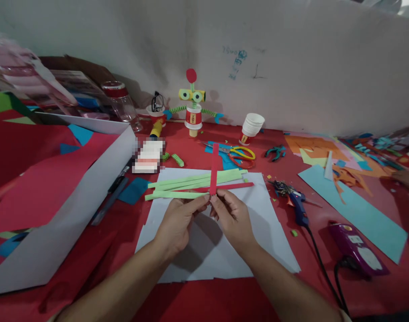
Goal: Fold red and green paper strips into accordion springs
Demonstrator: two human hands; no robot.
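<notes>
Meeting above white paper (218, 255), a red strip (215, 170) and a green strip (177, 195) are pinched at their ends — by the left hand (179, 221) and right hand (236, 219) together.

A red paper strip (214, 166) stands upright, its lower end meeting a light green strip (181, 195) held level between both hands (209, 205), apparently crossing it at right angles.
</notes>
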